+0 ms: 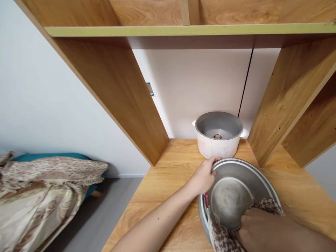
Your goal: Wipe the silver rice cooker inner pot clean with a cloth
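My left hand (205,176) grips the left rim of a wide grey metal pot (231,196), fingers curled over the edge. The pot's inside faces me, with a dull, worn round bottom. My right hand (253,224) is closed on a brown-and-white patterned cloth (222,238) and presses it inside the pot's near side. Part of the cloth hangs over the pot's near-left rim, and another part bunches above my right hand. Beside the cloth, a small red label shows near the rim. Just behind the pot stands a white rice cooker body (218,148) without a lid, its grey inside bare.
The wooden desktop (157,196) carries upright wooden panels (112,94) on both sides and a shelf with a yellow-green edge (168,30) overhead. A dark cord (245,84) runs down the back wall. At left, a patterned throw (52,175) covers teal furniture on the grey floor.
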The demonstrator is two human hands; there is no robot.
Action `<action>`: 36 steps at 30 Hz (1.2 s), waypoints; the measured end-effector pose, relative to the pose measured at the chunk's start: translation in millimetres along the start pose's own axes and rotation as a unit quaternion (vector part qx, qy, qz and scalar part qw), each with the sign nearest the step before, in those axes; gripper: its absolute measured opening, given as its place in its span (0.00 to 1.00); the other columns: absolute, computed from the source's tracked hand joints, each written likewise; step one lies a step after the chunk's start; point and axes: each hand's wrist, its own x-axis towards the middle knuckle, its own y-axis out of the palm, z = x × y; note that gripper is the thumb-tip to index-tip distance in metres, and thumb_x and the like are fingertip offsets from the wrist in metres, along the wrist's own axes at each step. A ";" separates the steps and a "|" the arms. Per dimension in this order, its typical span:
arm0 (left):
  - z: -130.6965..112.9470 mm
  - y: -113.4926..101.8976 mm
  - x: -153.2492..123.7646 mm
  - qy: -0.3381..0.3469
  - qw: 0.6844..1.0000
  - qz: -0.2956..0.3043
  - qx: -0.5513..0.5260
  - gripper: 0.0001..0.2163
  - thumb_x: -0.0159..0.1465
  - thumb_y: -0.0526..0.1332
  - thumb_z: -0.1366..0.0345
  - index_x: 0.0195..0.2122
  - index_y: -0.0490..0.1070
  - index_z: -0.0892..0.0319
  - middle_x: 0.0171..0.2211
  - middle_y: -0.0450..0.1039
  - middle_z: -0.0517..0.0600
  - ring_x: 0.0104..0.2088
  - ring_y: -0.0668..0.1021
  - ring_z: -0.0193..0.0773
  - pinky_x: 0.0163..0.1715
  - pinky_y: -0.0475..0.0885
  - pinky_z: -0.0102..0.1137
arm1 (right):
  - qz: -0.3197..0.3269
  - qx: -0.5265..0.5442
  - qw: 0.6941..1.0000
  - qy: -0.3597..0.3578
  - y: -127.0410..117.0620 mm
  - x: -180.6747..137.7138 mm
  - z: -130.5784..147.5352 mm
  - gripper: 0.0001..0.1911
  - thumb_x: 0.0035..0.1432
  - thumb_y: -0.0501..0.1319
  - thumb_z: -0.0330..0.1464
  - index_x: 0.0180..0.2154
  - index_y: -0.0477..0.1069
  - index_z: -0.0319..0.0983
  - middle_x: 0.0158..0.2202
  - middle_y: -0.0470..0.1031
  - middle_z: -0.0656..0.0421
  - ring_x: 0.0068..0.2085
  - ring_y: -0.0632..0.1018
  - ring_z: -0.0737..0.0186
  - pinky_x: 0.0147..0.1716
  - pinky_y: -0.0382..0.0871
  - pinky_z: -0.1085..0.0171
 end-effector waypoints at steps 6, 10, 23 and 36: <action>1.5 -0.4 0.4 0.003 1.000 -0.001 -0.013 0.27 0.61 0.55 0.82 0.60 0.72 0.59 0.60 0.77 0.57 0.60 0.77 0.47 0.66 0.68 0.43 | -0.003 -0.028 1.000 -0.010 4.8 0.9 -0.9 0.14 0.67 0.67 0.33 0.29 0.81 0.35 0.26 0.80 0.54 0.25 0.75 0.58 0.20 0.52 0.57; 3.2 0.4 0.9 0.007 1.000 0.001 -0.015 0.27 0.60 0.55 0.82 0.59 0.72 0.60 0.59 0.77 0.58 0.60 0.78 0.47 0.66 0.68 0.45 | -0.035 -0.011 0.999 0.024 14.8 5.6 -0.6 0.16 0.66 0.67 0.38 0.27 0.80 0.37 0.24 0.79 0.56 0.23 0.73 0.58 0.20 0.49 0.57; 1.5 0.4 0.2 0.006 1.000 -0.005 -0.008 0.26 0.61 0.55 0.81 0.59 0.72 0.59 0.59 0.78 0.57 0.60 0.78 0.48 0.66 0.69 0.44 | -0.022 -0.001 1.000 0.017 0.7 -1.8 0.2 0.14 0.67 0.65 0.34 0.30 0.81 0.35 0.28 0.82 0.53 0.27 0.78 0.56 0.22 0.52 0.57; 1.4 -2.7 -3.0 0.016 1.000 0.015 0.019 0.28 0.58 0.56 0.80 0.60 0.70 0.57 0.58 0.77 0.57 0.59 0.78 0.49 0.63 0.70 0.44 | 0.001 -0.037 0.999 0.037 8.6 -5.6 0.9 0.09 0.62 0.68 0.29 0.28 0.81 0.36 0.27 0.80 0.54 0.28 0.78 0.55 0.21 0.50 0.56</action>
